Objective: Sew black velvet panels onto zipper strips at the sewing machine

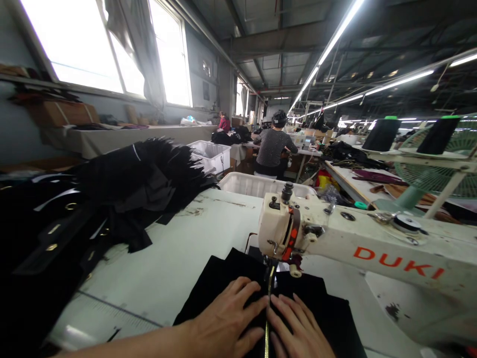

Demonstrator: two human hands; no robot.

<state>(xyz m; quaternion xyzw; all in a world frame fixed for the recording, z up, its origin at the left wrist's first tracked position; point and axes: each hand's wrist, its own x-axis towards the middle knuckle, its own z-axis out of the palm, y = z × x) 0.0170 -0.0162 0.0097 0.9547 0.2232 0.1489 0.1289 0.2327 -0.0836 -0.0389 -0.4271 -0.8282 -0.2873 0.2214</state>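
A black fabric piece (pixel 208 286) lies spread on the sewing table, its far edge under the needle area of a white sewing machine (pixel 279 226). Down its middle runs a gold-toothed zipper (pixel 267 333), leading up to the presser foot. My left hand (pixel 233 315) lies on the cloth left of the zipper, fingers spread, with the fingertips close to the teeth. On the other side my right hand (pixel 298 323) rests flat on the fabric, fingers extended beside the zipper. Both hands are just in front of the presser foot.
Black cut pieces (pixel 149 184) are heaped at the left, some with gold hardware. A printed ruler (pixel 119 308) marks the table. Behind it stands a white bin (pixel 242 181). Thread cones (pixel 382 134) and a green fan (pixel 428 169) are at right. Ahead, another person (pixel 275 149) sits, back turned.
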